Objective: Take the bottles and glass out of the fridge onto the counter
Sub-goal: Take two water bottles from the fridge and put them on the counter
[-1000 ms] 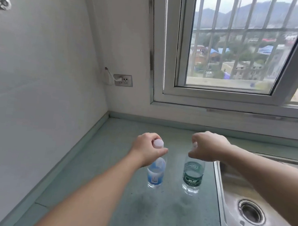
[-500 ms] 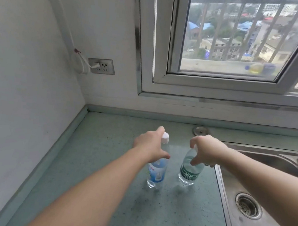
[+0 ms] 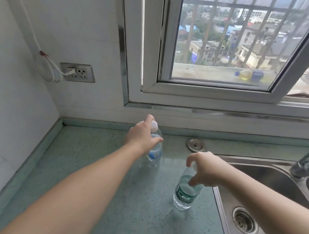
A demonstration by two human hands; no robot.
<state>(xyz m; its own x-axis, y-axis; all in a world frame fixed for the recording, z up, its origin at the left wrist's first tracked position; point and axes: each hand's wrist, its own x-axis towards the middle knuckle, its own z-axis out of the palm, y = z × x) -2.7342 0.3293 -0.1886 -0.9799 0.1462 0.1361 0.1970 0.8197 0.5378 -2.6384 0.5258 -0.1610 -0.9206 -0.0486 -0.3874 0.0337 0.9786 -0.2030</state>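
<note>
While both bottles stand upright on the desk (image 3: pixel 89 195), the left hand (image 3: pixel 142 137) grasps the blue bottle (image 3: pixel 155 151) near its neck. The right hand (image 3: pixel 206 171) grips the green bottle (image 3: pixel 184 195) by its top, beside the sink (image 3: pixel 268 177).

Both my arms reach forward, my left hand (image 3: pixel 142 136) farther out, my right hand (image 3: pixel 205 170) nearer, fingers curled downward.

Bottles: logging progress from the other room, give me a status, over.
Left hand grips blue-label bottle near the cap, right hand grips green-label bottle. Both bottles upright on the counter. Green one beside the sink edge. Glass not in view.
</note>
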